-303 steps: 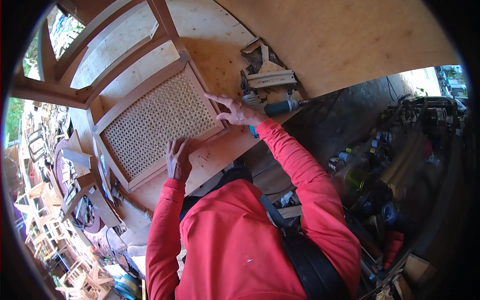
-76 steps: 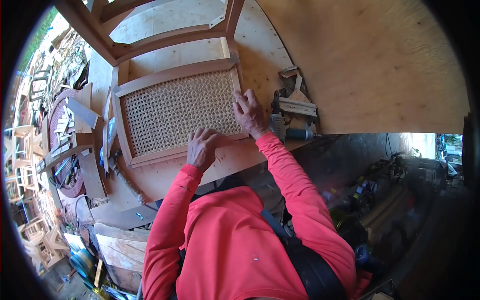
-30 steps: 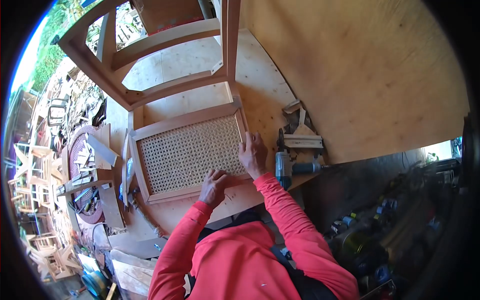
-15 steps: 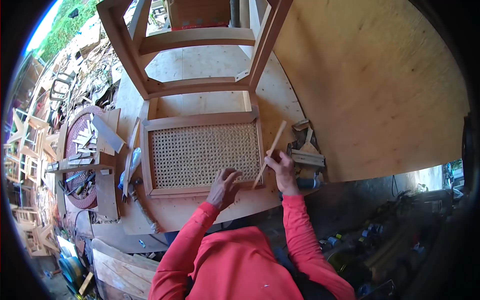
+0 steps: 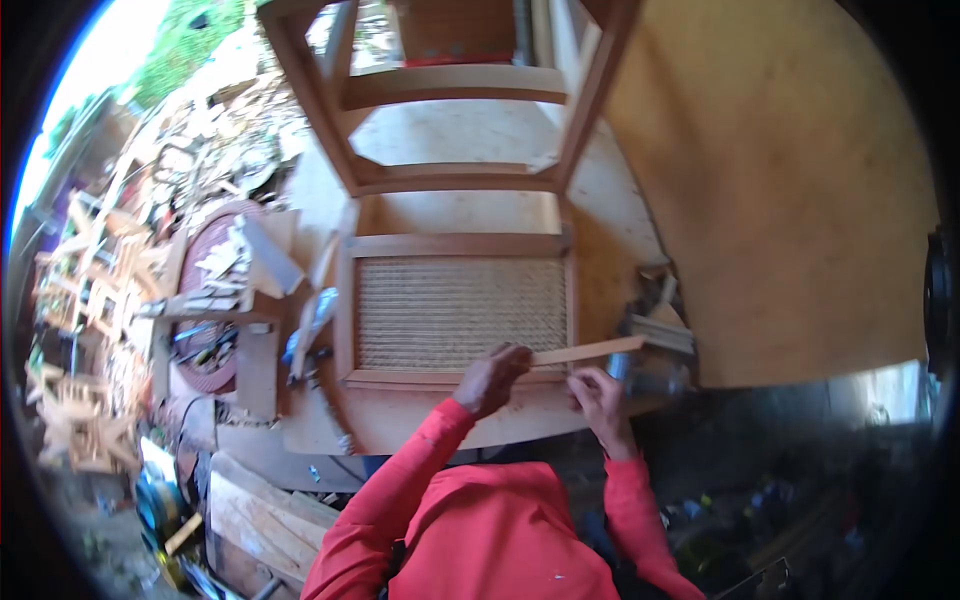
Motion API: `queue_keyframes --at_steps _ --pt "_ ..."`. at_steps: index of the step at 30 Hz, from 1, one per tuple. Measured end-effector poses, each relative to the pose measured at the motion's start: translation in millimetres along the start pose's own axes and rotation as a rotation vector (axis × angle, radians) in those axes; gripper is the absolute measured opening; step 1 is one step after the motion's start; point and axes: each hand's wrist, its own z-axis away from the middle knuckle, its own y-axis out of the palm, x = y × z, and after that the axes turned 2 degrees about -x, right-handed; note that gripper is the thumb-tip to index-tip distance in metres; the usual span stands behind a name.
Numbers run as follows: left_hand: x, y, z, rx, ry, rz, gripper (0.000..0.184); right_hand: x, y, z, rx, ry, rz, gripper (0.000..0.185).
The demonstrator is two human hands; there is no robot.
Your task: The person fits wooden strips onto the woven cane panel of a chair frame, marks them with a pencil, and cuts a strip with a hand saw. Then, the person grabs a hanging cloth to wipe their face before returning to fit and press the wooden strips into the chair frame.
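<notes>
A chair frame of reddish-brown wood (image 5: 455, 184) lies on the work table, its woven cane panel (image 5: 455, 305) facing up. My left hand (image 5: 492, 380), at the panel's near edge, is closed on one end of a thin wooden strip (image 5: 590, 352). The strip points right, across the frame's near right corner. Just below it is my right hand (image 5: 602, 405), apart from the strip. Its fingers are curled together in a pinch, and blur hides whether anything is between them.
To the right of the frame lie wood pieces (image 5: 662, 333) and a blue-grey tool (image 5: 622, 365). A hammer (image 5: 328, 400) rests at the left. Further left, a round woven seat (image 5: 208, 372) carries offcuts and tools. A large plywood sheet (image 5: 770, 200) stands at the right.
The wooden strip has passed from my right hand to my left and swung from steep to nearly level. My right hand has drawn down from it. The view has shifted left.
</notes>
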Motion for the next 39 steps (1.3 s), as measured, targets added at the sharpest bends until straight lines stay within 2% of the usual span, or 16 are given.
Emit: queue_keyframes --at_steps 1,2,3,6,7,9,10,12,15,20,21,24,25,27,31,39 --pt "10 -4 -2 0.005 0.025 -0.051 0.023 -8 2 4 -0.118 -0.432 0.253 0.022" --pt "17 -4 0 0.023 0.046 -0.088 0.024 24 -4 17 -0.171 -0.652 0.677 0.031" --pt "10 -11 1 0.030 0.077 -0.082 0.025 61 1 26 -0.233 -0.847 0.839 0.047" --pt "-11 -27 -19 0.074 0.180 -0.092 0.027 86 -4 11 -0.173 -0.971 1.054 0.057" --pt "-10 -28 -23 0.085 0.188 -0.132 0.028 74 -9 -3 -0.096 -0.992 0.992 0.055" --pt "-1 -31 -30 0.161 0.203 -0.235 0.032 41 -19 -20 0.004 -0.822 0.871 0.052" --pt "3 -31 -33 0.086 0.242 -0.235 0.034 35 -19 -20 0.055 -0.732 0.813 0.051" --pt "9 -34 -45 -0.059 0.327 -0.234 0.037 28 -15 -19 -0.055 -0.806 0.808 0.044" --pt "26 -57 -84 -0.216 0.174 -0.456 0.042 12 -9 -12 -0.279 -0.795 0.762 0.040" --pt "68 -96 -143 -0.180 0.390 -0.730 0.042 1 -2 -11 -0.386 -0.598 0.584 0.037" --pt "80 -96 -153 -0.153 0.430 -0.753 0.042 0 2 -14 -0.400 -0.621 0.589 0.037" --pt "123 -94 -161 -0.078 0.365 -0.748 0.034 -29 7 -26 -0.547 -0.629 0.710 0.036" --pt "126 -98 -162 -0.074 0.303 -0.710 0.032 -22 10 -25 -0.534 -0.571 0.647 0.039" --pt "121 -102 -165 -0.113 0.376 -0.611 0.024 -19 21 -33 -0.639 -0.579 0.658 0.045" --pt "118 -102 -165 -0.118 0.345 -0.598 0.017 -18 30 -60 -0.613 -0.644 0.642 0.048" --pt "113 -103 -166 -0.084 0.313 -0.551 0.025 -43 60 -110 -0.607 -0.639 0.587 0.056"
